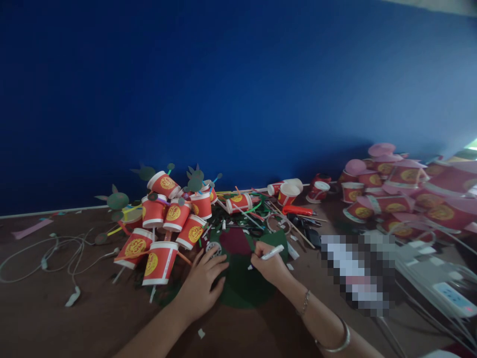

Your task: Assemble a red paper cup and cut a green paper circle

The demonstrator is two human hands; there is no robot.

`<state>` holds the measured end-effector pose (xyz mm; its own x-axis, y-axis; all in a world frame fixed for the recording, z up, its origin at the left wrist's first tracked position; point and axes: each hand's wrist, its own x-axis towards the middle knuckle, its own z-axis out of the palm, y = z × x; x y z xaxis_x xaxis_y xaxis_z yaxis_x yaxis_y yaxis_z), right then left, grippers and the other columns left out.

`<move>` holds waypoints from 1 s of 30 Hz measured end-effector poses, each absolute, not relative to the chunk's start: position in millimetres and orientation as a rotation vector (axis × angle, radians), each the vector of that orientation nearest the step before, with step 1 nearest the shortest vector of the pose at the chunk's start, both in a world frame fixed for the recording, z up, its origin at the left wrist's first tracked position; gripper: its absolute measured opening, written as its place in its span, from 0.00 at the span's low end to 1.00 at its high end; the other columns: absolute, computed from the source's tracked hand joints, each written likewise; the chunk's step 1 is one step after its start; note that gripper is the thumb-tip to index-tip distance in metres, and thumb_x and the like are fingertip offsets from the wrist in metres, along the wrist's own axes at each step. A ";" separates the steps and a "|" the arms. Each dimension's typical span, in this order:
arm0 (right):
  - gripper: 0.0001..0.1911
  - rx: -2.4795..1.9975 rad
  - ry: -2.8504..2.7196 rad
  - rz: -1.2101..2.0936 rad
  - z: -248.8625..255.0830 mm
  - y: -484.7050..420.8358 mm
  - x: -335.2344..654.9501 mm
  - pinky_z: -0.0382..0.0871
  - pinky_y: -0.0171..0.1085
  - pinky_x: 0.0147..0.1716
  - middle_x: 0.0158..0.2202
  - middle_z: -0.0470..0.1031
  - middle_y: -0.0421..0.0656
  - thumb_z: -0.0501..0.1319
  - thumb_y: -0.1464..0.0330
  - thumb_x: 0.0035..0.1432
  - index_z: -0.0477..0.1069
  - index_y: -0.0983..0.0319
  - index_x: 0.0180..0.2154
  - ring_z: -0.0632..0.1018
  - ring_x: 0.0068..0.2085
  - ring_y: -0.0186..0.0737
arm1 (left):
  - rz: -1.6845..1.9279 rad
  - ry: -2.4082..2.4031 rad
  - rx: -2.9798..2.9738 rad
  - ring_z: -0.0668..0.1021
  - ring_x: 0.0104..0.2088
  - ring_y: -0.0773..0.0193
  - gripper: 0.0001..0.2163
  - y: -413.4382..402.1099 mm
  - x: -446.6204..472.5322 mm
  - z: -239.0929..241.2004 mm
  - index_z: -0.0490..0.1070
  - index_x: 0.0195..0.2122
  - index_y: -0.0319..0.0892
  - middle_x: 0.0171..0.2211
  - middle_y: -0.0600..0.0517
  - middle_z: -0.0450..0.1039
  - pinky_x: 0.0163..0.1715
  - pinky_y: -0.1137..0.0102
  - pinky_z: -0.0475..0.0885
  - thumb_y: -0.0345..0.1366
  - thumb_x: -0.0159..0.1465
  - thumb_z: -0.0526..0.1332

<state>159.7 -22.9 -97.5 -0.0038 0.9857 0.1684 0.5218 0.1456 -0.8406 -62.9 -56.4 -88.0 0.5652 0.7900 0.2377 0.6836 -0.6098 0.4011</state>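
Note:
My left hand (pixel 201 284) lies flat with spread fingers on a dark green sheet of paper (pixel 242 291) on the brown table, its fingertips next to a small roll of tape (pixel 213 247). My right hand (pixel 269 266) is closed around a white marker pen (pixel 272 252), its tip down near a dark red round piece (pixel 236 241) lying on the green sheet. A pile of red paper cups with gold emblems (pixel 169 223), some on sticks with green cut-outs, sits just left of my hands.
More red cups (pixel 288 193), sticks and an orange-red utility knife (pixel 298 210) lie behind. Red cups with pink paper tops (pixel 395 191) heap at the right. White cables (pixel 55 253) trail at the left; a power strip (pixel 447 293) sits at the right. A blue wall rises behind.

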 end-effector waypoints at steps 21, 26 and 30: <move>0.14 -1.462 -1.521 0.933 -93.3 -24.2 161.7 0.54 0.31 0.18 0.12 0.65 0.36 0.56 0.63 0.50 0.55 0.58 0.18 0.64 0.17 0.32 | 0.567 1.236 2.535 0.60 0.60 0.53 0.16 -56.6 -62.5 -85.9 0.69 0.49 0.44 0.53 0.49 0.68 0.58 0.47 0.55 0.29 0.60 0.54; 0.15 -1.483 -1.582 0.864 -95.4 -24.7 160.5 0.56 0.32 0.20 0.13 0.65 0.36 0.56 0.63 0.51 0.55 0.58 0.18 0.65 0.19 0.33 | 0.590 1.236 2.537 0.60 0.60 0.53 0.16 -56.3 -62.9 -87.7 0.69 0.49 0.45 0.53 0.50 0.68 0.58 0.48 0.55 0.29 0.60 0.54; 0.15 -1.490 -1.591 0.846 -94.5 -25.5 160.0 0.55 0.32 0.20 0.14 0.64 0.36 0.56 0.63 0.51 0.55 0.58 0.18 0.65 0.19 0.33 | 0.597 1.231 2.536 0.60 0.60 0.53 0.16 -56.8 -62.5 -87.9 0.69 0.49 0.45 0.53 0.49 0.68 0.58 0.48 0.55 0.28 0.60 0.54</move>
